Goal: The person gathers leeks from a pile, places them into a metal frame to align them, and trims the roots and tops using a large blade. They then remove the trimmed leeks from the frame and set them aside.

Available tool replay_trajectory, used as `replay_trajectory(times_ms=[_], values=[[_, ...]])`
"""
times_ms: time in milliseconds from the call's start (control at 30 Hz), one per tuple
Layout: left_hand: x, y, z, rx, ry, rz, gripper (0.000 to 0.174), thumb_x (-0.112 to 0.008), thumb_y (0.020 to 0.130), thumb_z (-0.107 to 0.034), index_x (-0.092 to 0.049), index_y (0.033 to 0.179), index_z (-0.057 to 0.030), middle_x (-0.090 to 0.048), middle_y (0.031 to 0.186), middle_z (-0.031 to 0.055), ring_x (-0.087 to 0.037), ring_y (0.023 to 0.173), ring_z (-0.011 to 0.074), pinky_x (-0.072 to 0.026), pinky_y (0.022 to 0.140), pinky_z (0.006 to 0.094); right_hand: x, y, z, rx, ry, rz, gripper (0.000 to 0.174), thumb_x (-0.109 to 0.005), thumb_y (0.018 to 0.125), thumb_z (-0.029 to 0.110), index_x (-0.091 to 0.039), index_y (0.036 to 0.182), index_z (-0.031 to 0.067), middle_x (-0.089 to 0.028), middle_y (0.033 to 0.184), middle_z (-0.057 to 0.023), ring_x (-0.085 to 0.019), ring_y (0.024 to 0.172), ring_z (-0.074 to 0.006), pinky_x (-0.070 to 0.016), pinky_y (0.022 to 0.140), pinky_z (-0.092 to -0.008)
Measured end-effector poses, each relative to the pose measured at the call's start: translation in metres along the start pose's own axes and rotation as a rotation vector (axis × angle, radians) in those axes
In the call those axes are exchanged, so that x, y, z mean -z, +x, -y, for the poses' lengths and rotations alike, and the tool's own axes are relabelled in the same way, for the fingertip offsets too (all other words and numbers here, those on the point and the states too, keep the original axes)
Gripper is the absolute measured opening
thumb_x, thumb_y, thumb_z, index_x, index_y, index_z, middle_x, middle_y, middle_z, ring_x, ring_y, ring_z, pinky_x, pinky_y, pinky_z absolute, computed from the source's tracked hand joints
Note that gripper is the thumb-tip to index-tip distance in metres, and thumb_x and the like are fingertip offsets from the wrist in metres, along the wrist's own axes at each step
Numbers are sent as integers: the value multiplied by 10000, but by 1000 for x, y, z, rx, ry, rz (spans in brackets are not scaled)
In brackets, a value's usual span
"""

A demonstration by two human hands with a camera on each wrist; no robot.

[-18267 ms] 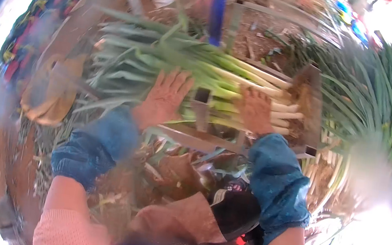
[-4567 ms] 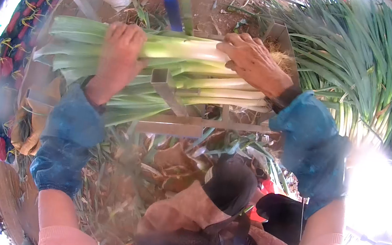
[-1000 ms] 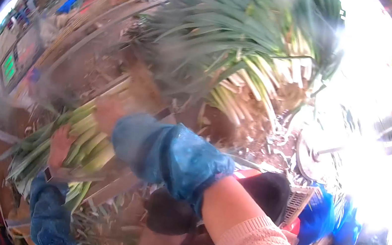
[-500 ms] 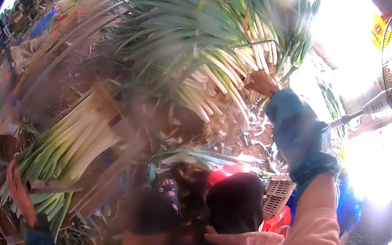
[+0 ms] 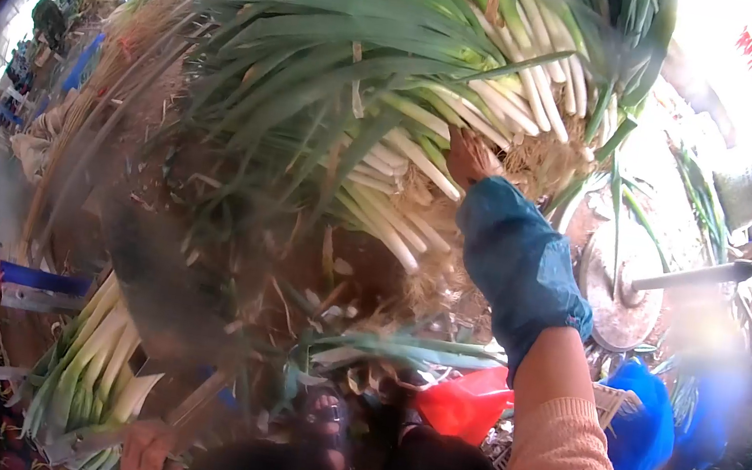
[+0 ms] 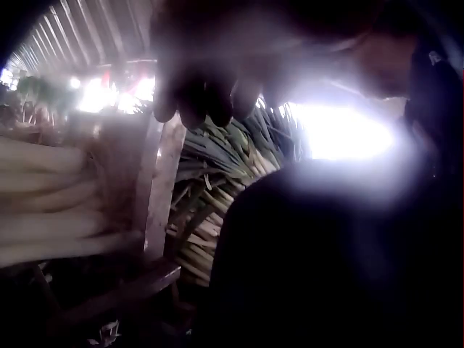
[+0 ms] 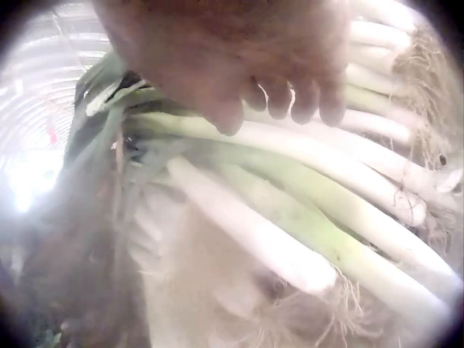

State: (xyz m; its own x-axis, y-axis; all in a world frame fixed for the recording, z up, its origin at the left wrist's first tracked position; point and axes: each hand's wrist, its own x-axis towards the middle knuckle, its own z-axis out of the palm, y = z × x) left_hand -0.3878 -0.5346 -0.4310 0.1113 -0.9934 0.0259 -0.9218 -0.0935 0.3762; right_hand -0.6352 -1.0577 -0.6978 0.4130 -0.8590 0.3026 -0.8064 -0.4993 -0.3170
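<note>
My right hand [image 5: 473,157] is at the root ends of a big pile of leeks [image 5: 524,73] in the head view. In the right wrist view its fingers [image 7: 304,105] hang slightly bent over the white stalk of a leek [image 7: 290,145], thumb and fingertips right at it. My left hand [image 5: 148,455] is low in the head view, by the metal rack [image 5: 195,397] that holds a bundle of leeks [image 5: 97,340]. Fingers [image 6: 217,105] of the left hand dangle loosely with nothing in them, in front of the rack's upright end plate [image 6: 156,203].
A red bag [image 5: 468,402] lies near the person's feet. Blue bags [image 5: 637,426] stand to the right, beside a pale crate. Beyond them are a round base [image 5: 620,308] and a pole [image 5: 692,277]. Cut leaves lie on the ground between rack and pile.
The right hand has left the bundle in the rack and reached the pile on the right. The left hand has come off the leeks toward the rack's near side. The view has turned right.
</note>
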Motion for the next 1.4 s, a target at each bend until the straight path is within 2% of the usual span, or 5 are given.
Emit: replay_trajectory(times_ms=[667, 867, 1133, 1267, 1400], values=[[-35, 41, -31, 131, 20, 290, 260, -528, 898, -161, -598, 1123, -52, -606, 1093, 174, -562, 1006, 341, -419, 897, 424, -53, -46, 29, 66, -127, -99, 209, -519, 781, 97, -523, 977, 25, -576, 941, -166, -560, 960, -364, -478, 712, -438], [-42, 37, -4, -88, 87, 228, 325, -627, 749, -99, -575, 1050, 10, -587, 989, 163, -582, 894, 299, -455, 803, 399, -2, -44, 56, -150, 284, 450, 456, -619, 687, 240, -557, 1089, 33, -625, 907, -187, -605, 858, -350, -491, 725, -420], [-133, 168, -38, 613, -1076, 543, 578, -622, 850, -298, -400, 1295, -3, -506, 1210, 112, -487, 1122, 226, -398, 954, 348, 81, -138, 114, -620, 1180, 733, 431, -650, 711, 203, -569, 1081, -3, -545, 991, -168, -538, 954, -313, -451, 796, -378], [-219, 197, -56, 638, -1613, 566, 643, -622, 835, -445, -409, 1273, -25, -516, 1175, 105, -508, 1102, 249, -442, 914, 379, 51, -171, 101, 176, 962, 456, 587, -629, 756, 349, -488, 1176, -36, -353, 1254, -200, -457, 1084, -287, -429, 886, -371], [-231, 195, -74, 658, -1683, 639, 577, -617, 850, -392, -417, 1263, -43, -525, 1178, 117, -539, 1071, 255, -504, 861, 395, 131, -151, 128, -396, 1185, 815, 541, -667, 746, 288, -507, 1162, -19, -546, 1092, -189, -535, 1026, -273, -451, 869, -368]])
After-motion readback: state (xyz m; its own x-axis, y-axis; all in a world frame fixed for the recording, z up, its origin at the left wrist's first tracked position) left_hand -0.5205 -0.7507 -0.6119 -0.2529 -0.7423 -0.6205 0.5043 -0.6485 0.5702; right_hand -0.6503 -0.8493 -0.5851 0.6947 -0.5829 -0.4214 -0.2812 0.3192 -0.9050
